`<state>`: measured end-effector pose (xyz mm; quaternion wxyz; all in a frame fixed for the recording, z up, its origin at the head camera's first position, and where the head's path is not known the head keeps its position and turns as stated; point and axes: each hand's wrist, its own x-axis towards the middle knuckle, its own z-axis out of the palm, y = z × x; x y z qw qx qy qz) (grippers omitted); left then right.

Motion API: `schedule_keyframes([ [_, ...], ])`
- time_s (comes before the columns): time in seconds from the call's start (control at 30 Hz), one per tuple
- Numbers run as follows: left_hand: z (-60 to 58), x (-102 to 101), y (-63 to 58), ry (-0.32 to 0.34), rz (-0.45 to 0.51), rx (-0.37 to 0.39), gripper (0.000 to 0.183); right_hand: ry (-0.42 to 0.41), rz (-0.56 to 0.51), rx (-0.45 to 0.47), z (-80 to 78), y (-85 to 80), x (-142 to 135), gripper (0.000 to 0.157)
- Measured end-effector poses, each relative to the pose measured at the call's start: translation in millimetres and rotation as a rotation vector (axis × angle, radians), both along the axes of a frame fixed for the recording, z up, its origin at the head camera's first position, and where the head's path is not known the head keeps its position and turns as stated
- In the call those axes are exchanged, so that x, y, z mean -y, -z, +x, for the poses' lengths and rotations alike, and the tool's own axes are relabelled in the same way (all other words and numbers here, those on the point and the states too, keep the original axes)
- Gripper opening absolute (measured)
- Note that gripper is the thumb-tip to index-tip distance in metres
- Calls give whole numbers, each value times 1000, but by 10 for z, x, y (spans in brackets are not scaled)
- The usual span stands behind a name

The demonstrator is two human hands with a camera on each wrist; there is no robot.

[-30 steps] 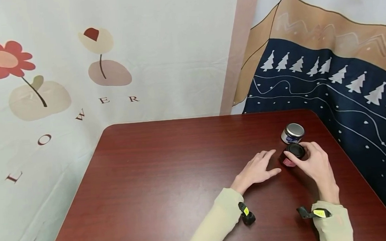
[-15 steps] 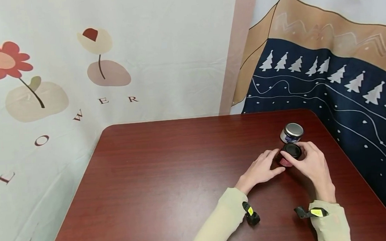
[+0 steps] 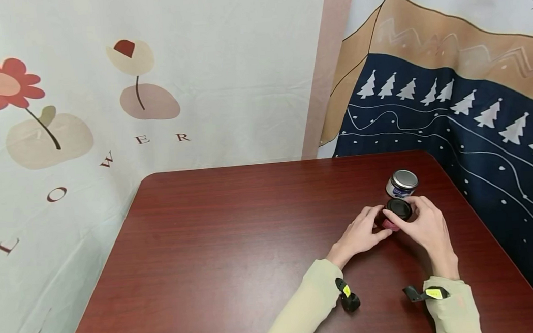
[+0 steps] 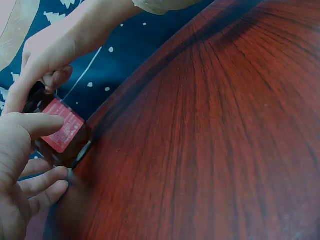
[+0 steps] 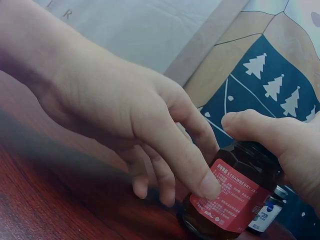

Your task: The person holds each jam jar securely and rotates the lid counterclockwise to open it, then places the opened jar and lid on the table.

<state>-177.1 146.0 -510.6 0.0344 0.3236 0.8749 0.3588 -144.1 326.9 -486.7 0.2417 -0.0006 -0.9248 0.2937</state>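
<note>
A dark strawberry jam jar with a red label and black lid is between both hands at the table's right side. My right hand grips it at the lid, thumb on the near side and fingers behind. My left hand holds the jar's body from the left. In the right wrist view, the left thumb presses the red label and the index finger reaches behind the glass. The left wrist view shows the other left fingers beside the jar's base. Whether the base touches the table cannot be told.
Just behind stands a second jar with a silver lid and a white and blue label. The reddish-brown table has its right edge close to the right arm. Printed cloths hang behind and to the right.
My left hand has come right and taken hold of the jam jar's body. The right hand has shifted slightly left with the jar, keeping its grip at the lid.
</note>
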Motion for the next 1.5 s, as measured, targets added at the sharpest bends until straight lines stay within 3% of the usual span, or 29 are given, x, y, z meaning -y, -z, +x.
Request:
schedule_keyframes([
  [0.47, -16, -87, 20, -59, -18, 45, 70, -42, -6, -28, -3, 20, 40, 47],
  [1.1, -40, -127, 74, -81, -74, 54, 72, -57, -30, -42, -11, 36, 66, 43],
  [1.5, -21, -75, 39, -122, -26, 37, 66, -82, -56, -84, 11, 23, 111, 43],
])
